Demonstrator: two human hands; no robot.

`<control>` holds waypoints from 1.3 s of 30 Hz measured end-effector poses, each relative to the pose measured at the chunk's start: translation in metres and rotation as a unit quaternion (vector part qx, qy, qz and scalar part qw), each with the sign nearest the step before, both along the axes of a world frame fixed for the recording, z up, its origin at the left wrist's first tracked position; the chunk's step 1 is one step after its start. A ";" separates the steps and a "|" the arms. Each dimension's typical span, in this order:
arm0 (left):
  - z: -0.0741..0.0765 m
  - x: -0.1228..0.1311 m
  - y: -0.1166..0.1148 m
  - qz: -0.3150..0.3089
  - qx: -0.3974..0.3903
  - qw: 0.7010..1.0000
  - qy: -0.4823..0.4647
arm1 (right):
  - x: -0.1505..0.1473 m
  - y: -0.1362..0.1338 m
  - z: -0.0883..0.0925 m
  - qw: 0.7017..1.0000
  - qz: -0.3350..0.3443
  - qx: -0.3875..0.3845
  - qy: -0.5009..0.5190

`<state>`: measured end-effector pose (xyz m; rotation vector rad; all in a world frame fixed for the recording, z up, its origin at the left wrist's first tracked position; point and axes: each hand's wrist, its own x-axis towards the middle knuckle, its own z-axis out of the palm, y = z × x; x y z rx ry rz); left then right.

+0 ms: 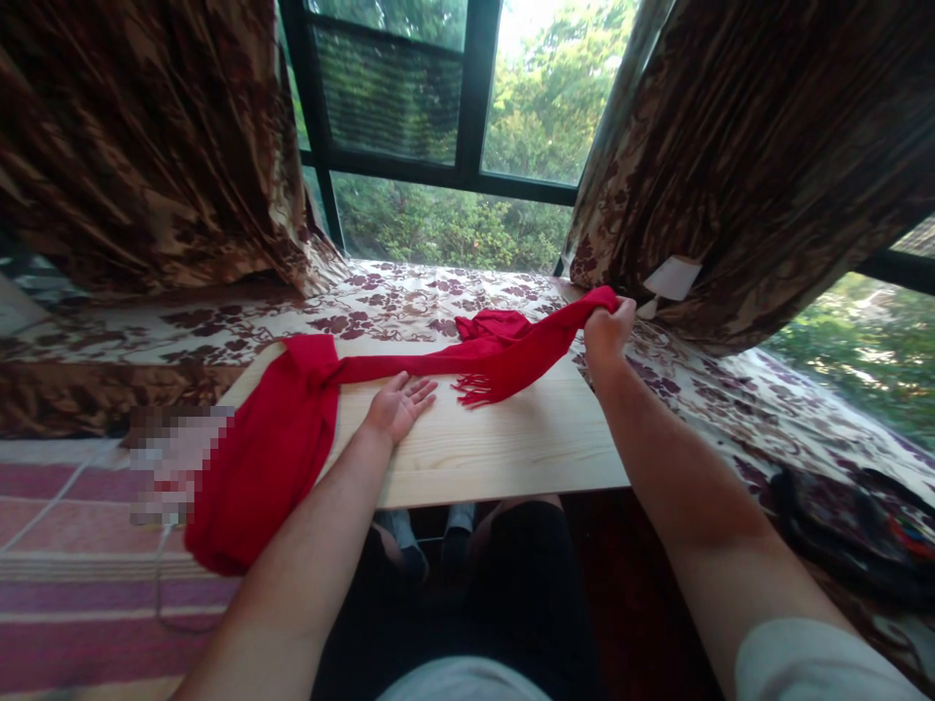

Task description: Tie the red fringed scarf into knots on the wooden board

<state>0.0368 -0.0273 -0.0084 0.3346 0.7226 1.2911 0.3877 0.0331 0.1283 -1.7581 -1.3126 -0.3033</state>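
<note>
A long, red, fringed cloth scarf (409,364) lies across the pale, rectangular wooden bench (504,467), its long axis running from left to right in front of the person and climbing at the right end. The 2 hands stand differently to it. The bare right hand (610,326) is closed around the raised right end, past the bench's far right corner, with that arm stretched well forward. The bare left hand (401,404) is empty, palm up with its fingers spread, just on the near side of the narrow middle stretch; whether its fingertips touch the cloth, one cannot tell.

The scarf's tasselled red fringe (476,389) hangs between the 2 hands, nearer the left one, and 1 bunched fold sits behind it, on the window side. The broad bulk of the scarf lies to the left of the left forearm, draped over the bench's left end and reaching toward the person, above a pink-and-purple striped cloth (88,584). The left hand is the nearer to that bulk; the right is well apart from it.
</note>
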 end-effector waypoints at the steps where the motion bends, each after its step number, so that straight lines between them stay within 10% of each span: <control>1: 0.000 0.000 0.000 0.000 -0.001 1.000 0.000 | -0.003 -0.003 0.000 0.999 -0.032 0.006 0.026; 5: -0.002 -0.001 0.001 -0.001 0.002 1.000 -0.001 | -0.014 -0.015 -0.006 0.994 -0.086 0.029 0.060; 9: -0.002 0.000 0.000 0.002 0.005 1.000 0.002 | -0.022 -0.028 -0.024 0.993 0.024 -0.111 -0.019; 13: -0.001 0.000 0.000 0.004 0.009 1.000 0.004 | -0.039 -0.043 -0.038 0.843 0.206 -0.457 -0.196; 16: 0.000 0.001 -0.001 0.000 0.008 1.000 0.006 | -0.057 -0.048 -0.038 0.762 0.217 -0.548 -0.267; 22: -0.001 0.001 -0.001 0.007 0.006 1.000 0.005 | -0.114 -0.040 -0.036 0.834 0.202 -0.413 -0.307; 29: -0.001 0.001 -0.002 0.007 0.007 1.000 -0.006 | -0.171 -0.015 -0.085 0.848 0.349 -0.282 -0.281; 39: -0.001 0.003 -0.004 -0.010 0.026 0.999 0.017 | -0.131 -0.021 -0.115 0.857 0.314 -0.312 -0.264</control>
